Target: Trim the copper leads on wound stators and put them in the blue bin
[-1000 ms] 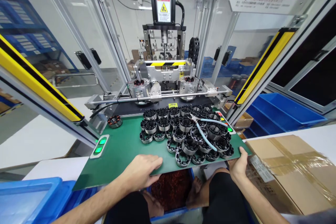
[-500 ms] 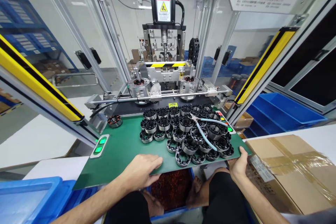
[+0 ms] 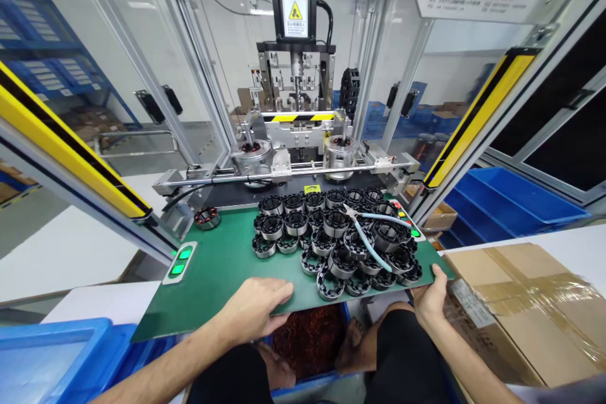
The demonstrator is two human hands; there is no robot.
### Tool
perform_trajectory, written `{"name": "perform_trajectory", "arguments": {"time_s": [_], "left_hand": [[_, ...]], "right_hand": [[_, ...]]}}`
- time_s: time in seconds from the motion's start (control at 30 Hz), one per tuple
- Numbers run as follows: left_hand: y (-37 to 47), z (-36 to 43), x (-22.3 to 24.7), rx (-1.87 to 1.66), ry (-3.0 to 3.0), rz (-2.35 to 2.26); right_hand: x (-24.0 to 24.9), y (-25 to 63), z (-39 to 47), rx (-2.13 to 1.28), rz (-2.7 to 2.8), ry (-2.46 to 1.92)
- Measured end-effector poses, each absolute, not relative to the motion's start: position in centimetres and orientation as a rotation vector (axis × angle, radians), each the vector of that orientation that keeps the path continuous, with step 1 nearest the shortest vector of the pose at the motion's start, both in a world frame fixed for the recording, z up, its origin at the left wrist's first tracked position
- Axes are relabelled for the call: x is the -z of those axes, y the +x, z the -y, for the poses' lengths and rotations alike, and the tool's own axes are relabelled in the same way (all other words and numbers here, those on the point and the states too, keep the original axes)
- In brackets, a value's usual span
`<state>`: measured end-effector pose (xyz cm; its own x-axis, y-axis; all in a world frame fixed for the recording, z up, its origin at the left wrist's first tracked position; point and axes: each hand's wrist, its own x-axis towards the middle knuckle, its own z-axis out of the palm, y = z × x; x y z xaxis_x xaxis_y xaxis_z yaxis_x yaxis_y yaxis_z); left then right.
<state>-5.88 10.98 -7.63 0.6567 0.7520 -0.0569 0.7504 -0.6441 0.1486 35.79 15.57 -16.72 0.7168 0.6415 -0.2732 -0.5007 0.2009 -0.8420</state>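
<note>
My left hand (image 3: 259, 308) lies on the front edge of the green work surface (image 3: 213, 281), fingers stretched over the top and thumb at the rim, holding nothing loose. At the right front corner, my right hand (image 3: 432, 293) grips the edge, thumb on top and the other fingers hidden underneath. Between the hands sits a pile of black-and-silver ring-shaped motor stators (image 3: 336, 223), partly stacked. Cutting pliers (image 3: 367, 240) with light blue handles rest across the pile, apart from both hands. One stator with copper windings (image 3: 207, 219) stands alone at the back left.
Behind the surface, a machine holds two metal cylindrical fixtures (image 3: 339, 156) with copper-wound parts. Green-lit buttons (image 3: 180, 262) flank the surface. A cardboard box (image 3: 530, 303) stands at right, blue bins (image 3: 52, 353) at left. Below, a blue crate holds reddish-brown scraps (image 3: 310, 341).
</note>
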Motion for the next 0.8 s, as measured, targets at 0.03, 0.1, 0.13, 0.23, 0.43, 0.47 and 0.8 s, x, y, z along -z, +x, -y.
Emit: {"name": "perform_trajectory", "arguments": {"time_s": [0.03,0.1,0.13,0.23,0.43,0.47,0.8], "left_hand": [[-5.84,-10.97,7.56,-0.008,2.711,-1.242],[-5.77,-10.96,7.45,0.006,2.711,-1.246],[-5.75,-10.97,7.42,0.011,2.711,-1.25],[-5.79,-11.05,7.45,0.015,2.708,-1.254],[-5.88,-11.06,7.58,0.02,2.699,-1.25],[-5.86,-11.04,7.57,0.021,2.698,-1.253],[-5.78,-11.08,7.41,0.012,2.712,-1.245]], "right_hand": [[16.68,35.76,-15.57,-0.8,0.159,-1.107],[16.65,35.75,-15.57,-0.807,0.161,-1.109],[16.65,35.76,-15.56,-0.81,0.155,-1.114],[16.7,35.82,-15.52,-0.829,0.135,-1.13],[16.65,35.79,-15.51,-0.836,0.122,-1.12],[16.64,35.79,-15.54,-0.838,0.115,-1.121],[16.76,35.88,-15.7,-0.843,0.089,-1.12]]}}
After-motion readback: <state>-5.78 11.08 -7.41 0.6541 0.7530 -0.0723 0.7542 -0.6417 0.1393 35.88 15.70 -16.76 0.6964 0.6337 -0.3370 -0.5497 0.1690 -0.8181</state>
